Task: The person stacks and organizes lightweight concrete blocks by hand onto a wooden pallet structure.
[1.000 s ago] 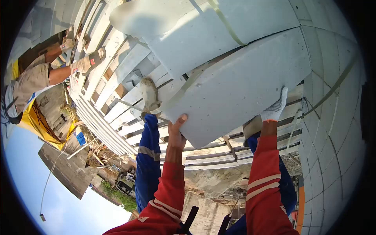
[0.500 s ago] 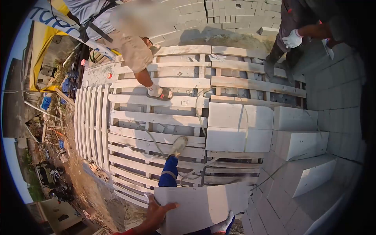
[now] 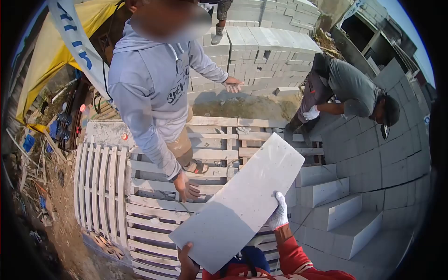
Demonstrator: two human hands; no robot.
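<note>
While both hands grip it — block (image 3: 240, 200) rests between left hand (image 3: 186, 263), right hand (image 3: 279, 215).

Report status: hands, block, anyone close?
Left hand bare, right hand gloved, both gripping the grey block, held tilted over the pallets. Person in grey hoodie directly ahead, reaching hand near the block.

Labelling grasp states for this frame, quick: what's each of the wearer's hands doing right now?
Left hand: bare, gripping the lower end of the grey block.
Right hand: in a white glove, holding the same block's right edge.
</note>
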